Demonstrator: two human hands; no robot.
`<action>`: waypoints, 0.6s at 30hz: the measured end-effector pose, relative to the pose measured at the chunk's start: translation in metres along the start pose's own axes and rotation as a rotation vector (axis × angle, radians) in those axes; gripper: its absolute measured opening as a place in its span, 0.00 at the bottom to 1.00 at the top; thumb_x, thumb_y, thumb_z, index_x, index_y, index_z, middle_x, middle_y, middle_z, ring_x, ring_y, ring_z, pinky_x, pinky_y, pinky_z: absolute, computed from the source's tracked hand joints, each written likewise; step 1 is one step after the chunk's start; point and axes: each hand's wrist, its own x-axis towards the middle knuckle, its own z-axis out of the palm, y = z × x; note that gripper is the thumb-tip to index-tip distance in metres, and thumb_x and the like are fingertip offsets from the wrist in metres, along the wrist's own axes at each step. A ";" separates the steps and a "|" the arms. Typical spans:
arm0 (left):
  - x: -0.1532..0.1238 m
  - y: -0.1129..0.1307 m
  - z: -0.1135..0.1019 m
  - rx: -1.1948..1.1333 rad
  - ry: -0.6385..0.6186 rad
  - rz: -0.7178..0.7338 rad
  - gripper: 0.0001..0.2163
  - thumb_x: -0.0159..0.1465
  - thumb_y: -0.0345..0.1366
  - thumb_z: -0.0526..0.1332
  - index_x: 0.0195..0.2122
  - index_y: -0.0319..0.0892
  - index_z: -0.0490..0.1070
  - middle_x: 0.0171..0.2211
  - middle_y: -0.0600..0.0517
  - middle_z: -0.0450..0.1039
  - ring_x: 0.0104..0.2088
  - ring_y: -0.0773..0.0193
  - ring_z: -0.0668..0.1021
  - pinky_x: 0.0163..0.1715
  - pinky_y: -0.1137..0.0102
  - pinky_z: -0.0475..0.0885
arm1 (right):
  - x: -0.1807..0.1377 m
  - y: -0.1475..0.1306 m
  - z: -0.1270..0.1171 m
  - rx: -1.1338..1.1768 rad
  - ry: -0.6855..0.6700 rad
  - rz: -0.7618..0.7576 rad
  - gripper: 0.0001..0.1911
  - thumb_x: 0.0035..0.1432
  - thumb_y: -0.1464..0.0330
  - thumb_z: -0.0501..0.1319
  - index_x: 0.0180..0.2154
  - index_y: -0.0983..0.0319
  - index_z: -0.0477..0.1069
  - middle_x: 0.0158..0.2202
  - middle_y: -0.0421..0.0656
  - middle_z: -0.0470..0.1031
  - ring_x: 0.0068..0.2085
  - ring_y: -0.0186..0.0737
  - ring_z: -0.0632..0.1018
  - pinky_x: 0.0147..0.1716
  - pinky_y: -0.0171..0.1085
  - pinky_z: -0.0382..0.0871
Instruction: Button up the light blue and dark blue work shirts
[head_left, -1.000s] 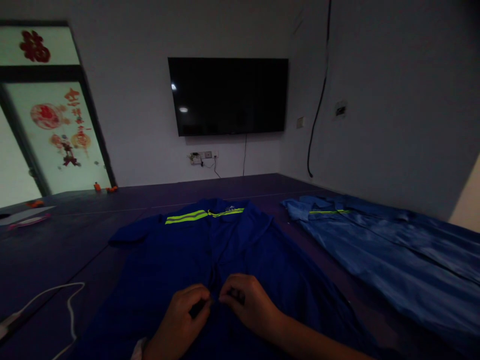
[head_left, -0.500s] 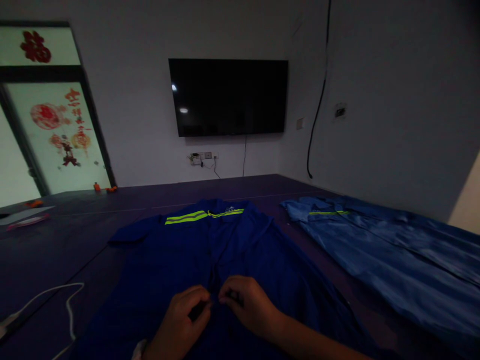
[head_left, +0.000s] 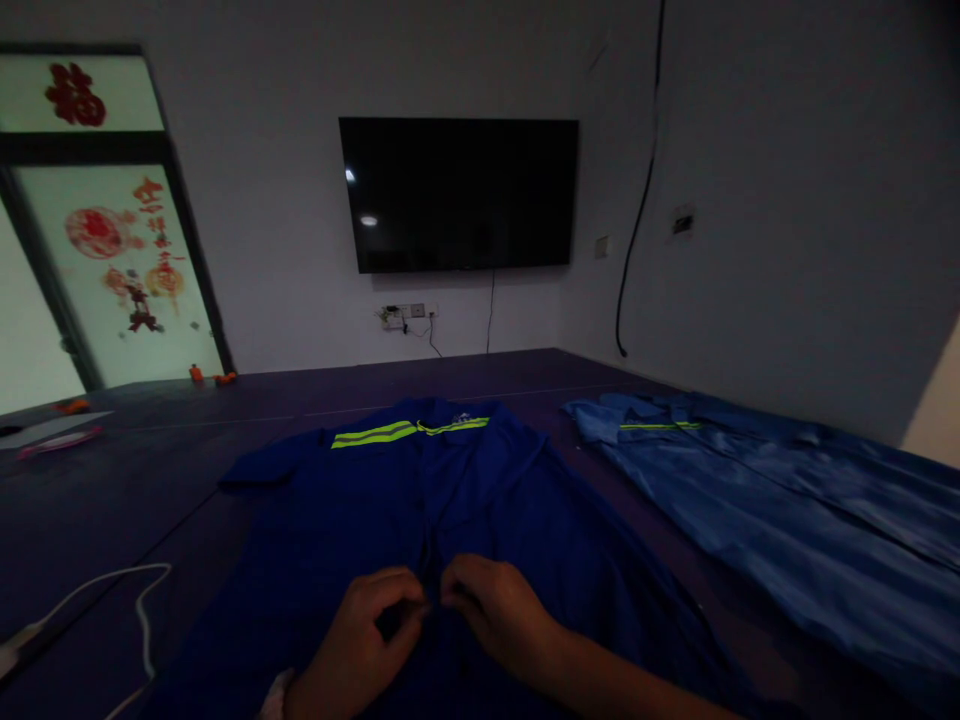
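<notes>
Dark blue short-sleeved work shirt (head_left: 322,530) at 6 o'clock in the view, spread front up over a purple surface (head_left: 247,405), collar towards 12. Yellow-green reflective stripes (head_left: 373,434) across the chest, either side of the opening. Left hand (head_left: 367,630) at 7 o'clock, right hand (head_left: 506,610) nearly at 6, both over the front placket. Thumb and forefinger of each pinched together on the shirt's front edges, the two sets of fingertips just apart; too dark to tell whether over a button. At 4 o'clock, beside the shirt and apart from it, a paler blue garment (head_left: 765,510) with one yellow-green stripe. White cable (head_left: 146,630) looped at 8. Wall-mounted television (head_left: 461,195) at 12, black cable (head_left: 637,230) hanging at 2. Glass door (head_left: 82,300) with red decorations between 9 and 10.
</notes>
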 end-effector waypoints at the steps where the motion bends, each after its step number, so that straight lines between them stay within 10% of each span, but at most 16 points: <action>1: 0.001 0.000 -0.001 -0.004 -0.018 -0.014 0.05 0.54 0.27 0.56 0.25 0.42 0.70 0.24 0.54 0.73 0.26 0.69 0.75 0.28 0.78 0.69 | 0.000 0.000 0.000 -0.001 -0.001 0.005 0.08 0.54 0.76 0.53 0.33 0.61 0.69 0.33 0.41 0.75 0.35 0.35 0.75 0.33 0.30 0.64; 18: -0.003 -0.013 -0.004 0.031 -0.167 0.153 0.11 0.58 0.27 0.55 0.40 0.45 0.69 0.35 0.52 0.74 0.35 0.67 0.76 0.36 0.77 0.71 | 0.001 0.006 0.005 0.103 -0.045 0.011 0.06 0.55 0.74 0.54 0.32 0.61 0.68 0.31 0.40 0.74 0.33 0.34 0.73 0.33 0.30 0.63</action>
